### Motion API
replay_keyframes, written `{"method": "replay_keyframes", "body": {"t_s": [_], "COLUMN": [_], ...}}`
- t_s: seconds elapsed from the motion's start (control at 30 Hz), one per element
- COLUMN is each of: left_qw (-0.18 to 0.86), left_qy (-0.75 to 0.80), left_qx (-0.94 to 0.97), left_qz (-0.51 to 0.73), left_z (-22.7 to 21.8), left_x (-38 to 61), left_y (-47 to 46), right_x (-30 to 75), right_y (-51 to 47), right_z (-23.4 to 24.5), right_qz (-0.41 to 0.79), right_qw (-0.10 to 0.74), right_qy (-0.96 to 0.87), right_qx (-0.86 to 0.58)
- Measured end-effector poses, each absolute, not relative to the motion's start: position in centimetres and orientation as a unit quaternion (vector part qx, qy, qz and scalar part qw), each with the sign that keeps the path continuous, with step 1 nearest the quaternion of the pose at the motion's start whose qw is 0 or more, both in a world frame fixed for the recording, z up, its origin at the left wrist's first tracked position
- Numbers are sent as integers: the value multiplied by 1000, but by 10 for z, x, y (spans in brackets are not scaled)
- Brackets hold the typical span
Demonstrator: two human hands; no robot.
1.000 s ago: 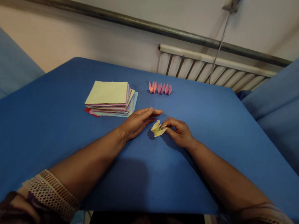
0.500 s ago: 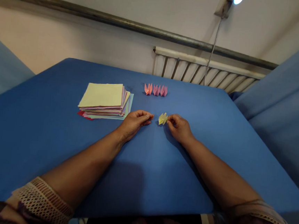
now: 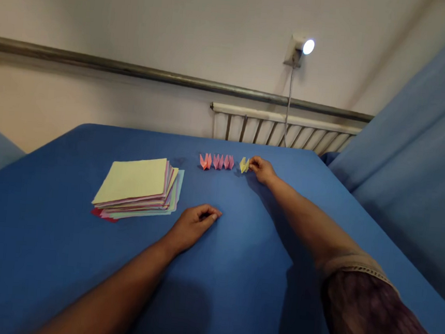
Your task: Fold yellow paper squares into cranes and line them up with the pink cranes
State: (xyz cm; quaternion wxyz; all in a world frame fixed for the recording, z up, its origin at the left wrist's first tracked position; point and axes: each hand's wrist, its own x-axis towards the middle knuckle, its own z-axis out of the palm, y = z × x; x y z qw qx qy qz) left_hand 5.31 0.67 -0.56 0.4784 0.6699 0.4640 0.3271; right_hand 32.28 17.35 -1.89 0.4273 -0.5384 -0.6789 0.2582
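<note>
Right hand (image 3: 263, 169) pinching yellow fold (image 3: 244, 165) at end of pink folds (image 3: 217, 161); left hand (image 3: 192, 224) curled, empty; paper stack (image 3: 135, 185) unfolded.

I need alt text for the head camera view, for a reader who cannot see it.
The right hand holds a yellow folded paper at the right end of a row of pink folded papers on a blue table. The left hand rests curled near a stack of coloured sheets.
</note>
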Motion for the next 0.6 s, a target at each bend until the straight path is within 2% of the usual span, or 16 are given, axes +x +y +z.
{"method": "replay_keyframes", "body": {"t_s": [0.27, 0.6], "left_qw": [468, 475], "left_qy": [460, 476], "left_qx": [691, 673], "left_qz": [302, 309], "left_z": [-2, 1], "left_x": [51, 51], "left_y": [7, 9], "right_x": [318, 315], "right_y": [221, 222], "right_z": [-48, -68], "right_qz": [266, 229], "right_qw": [434, 434], "right_qy": [-674, -680], "right_qx": [-535, -545]}}
